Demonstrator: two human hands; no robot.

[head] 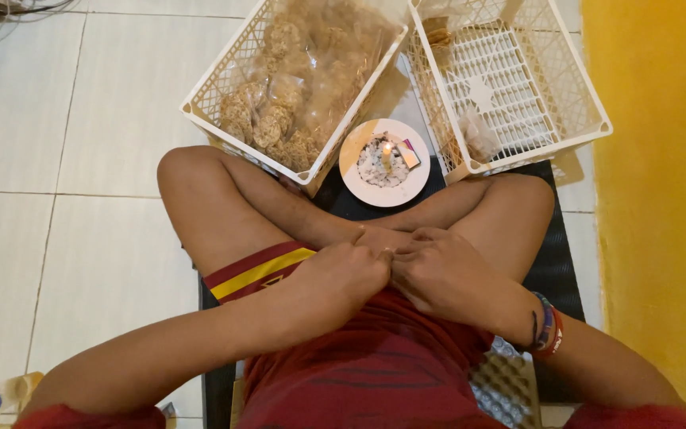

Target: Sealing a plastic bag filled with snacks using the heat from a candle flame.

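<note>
Two baskets [200,99] [589,103] w/ lit candle plate [359,155] between block fwd reach; tile floor [65,159] left open.

Whatever the hands pinch between their fingertips [383,256] is too small to tell. The egg tray [508,388] runs off the bottom edge. The left basket's [224,75] bagged contents are blurred.
</note>
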